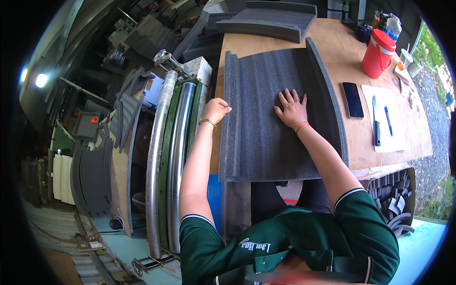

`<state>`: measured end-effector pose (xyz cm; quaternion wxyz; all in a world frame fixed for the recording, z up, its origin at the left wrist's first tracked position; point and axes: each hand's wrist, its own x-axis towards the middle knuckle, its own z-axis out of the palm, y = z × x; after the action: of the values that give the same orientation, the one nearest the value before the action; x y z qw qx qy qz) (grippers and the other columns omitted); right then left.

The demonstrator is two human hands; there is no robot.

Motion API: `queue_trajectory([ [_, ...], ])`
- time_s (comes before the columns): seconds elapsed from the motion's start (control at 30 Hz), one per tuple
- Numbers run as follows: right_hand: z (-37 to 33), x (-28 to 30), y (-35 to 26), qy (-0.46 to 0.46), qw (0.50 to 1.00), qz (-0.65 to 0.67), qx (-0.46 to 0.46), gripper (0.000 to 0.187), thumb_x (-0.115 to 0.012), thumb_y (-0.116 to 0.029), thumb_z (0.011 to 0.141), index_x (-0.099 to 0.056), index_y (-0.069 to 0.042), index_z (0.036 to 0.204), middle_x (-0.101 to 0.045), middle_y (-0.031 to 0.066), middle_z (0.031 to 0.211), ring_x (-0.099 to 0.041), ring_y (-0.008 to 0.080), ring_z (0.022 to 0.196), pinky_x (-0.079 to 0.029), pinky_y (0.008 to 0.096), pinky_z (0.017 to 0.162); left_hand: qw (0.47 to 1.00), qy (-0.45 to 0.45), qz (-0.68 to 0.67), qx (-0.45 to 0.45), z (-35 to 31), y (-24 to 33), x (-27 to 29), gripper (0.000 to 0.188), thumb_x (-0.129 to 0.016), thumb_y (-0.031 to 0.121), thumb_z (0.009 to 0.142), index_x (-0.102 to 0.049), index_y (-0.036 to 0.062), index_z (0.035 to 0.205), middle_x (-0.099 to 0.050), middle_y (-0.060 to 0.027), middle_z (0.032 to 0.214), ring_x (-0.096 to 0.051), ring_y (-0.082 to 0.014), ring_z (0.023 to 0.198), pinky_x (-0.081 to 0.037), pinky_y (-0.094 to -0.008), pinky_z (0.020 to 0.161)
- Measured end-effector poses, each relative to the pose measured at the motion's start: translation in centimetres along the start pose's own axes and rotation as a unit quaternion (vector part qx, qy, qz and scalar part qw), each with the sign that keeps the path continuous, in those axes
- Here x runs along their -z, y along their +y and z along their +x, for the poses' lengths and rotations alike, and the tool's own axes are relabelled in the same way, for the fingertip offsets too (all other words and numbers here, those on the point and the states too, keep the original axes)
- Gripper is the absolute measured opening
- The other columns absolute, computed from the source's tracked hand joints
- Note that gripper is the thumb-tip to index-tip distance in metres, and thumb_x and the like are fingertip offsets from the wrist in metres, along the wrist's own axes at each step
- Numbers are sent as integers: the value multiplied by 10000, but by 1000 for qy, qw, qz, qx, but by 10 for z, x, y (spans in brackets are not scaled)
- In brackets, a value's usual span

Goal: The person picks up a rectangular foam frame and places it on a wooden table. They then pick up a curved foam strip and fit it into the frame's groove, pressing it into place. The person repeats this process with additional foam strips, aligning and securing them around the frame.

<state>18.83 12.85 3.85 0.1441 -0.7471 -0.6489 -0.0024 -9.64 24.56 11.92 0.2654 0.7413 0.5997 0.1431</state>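
A large dark grey foam panel [266, 137] with raised strips along its left and right sides lies on the wooden table in front of me. My right hand [292, 110] rests flat on the panel's middle, fingers spread. At the panel's left side, my left hand [217, 110] is closed, its thumb and fingertips pinched together against the raised left strip [231, 118]. Whether anything is caught between those fingers is hidden. A similar foam piece with raised edges [270, 21] sits at the table's far end.
On the right of the wooden table [354, 147] lie a black phone [352, 100] and white paper [392, 135] bearing a knife [376, 126] and a blue pen [388, 121]. A red jug [378, 54] stands beyond. Left of the table is a machine with metal rollers [183, 137]; foam offcuts [389, 194] fill a box at lower right.
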Motion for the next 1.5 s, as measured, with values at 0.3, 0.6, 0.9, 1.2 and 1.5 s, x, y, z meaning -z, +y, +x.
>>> queue_trajectory([
  [0.3,0,-1,0,1,1000,5,1,632,-439,-508,983,-429,-168,1516,-358,88,1605,-268,304,1508,-115,682,1183,940,-77,-333,4,-12,32,23,75,-706,112,928,-682,49,959,-662,-28,798,-620,-116,704,-539,-258,665],
  [0.6,2,1,-1,-13,1000,-6,-6,633,-458,-520,983,-427,-185,1519,-347,77,1614,-262,292,1511,-126,664,1189,841,208,-448,-222,-168,38,131,79,-664,-5,938,-617,23,994,-672,-78,921,-643,-130,826,-541,-282,784],
  [0.9,1,0,-2,-18,999,-29,1,627,-434,-515,993,-423,-179,1523,-347,79,1613,-255,290,1515,-131,658,1194,906,357,224,-42,-214,-72,74,249,-622,-46,859,-707,30,1081,-723,-153,1020,-714,-292,805,-575,-386,738],
  [1.2,3,-2,-1,-31,999,-35,0,632,-428,-516,996,-402,-186,1534,-334,75,1619,-253,297,1516,-123,654,1200,895,295,269,199,-239,-110,42,356,-578,43,908,-659,61,1255,-658,-152,1282,-681,-382,1043,-558,-476,900],
  [1.5,6,-8,0,-36,998,-50,1,633,-411,-528,997,-397,-199,1538,-321,66,1627,-256,299,1514,-128,652,1199,938,324,86,90,-263,-94,17,280,-702,152,886,-709,56,1149,-743,-121,1022,-707,-310,925,-545,-412,811],
])
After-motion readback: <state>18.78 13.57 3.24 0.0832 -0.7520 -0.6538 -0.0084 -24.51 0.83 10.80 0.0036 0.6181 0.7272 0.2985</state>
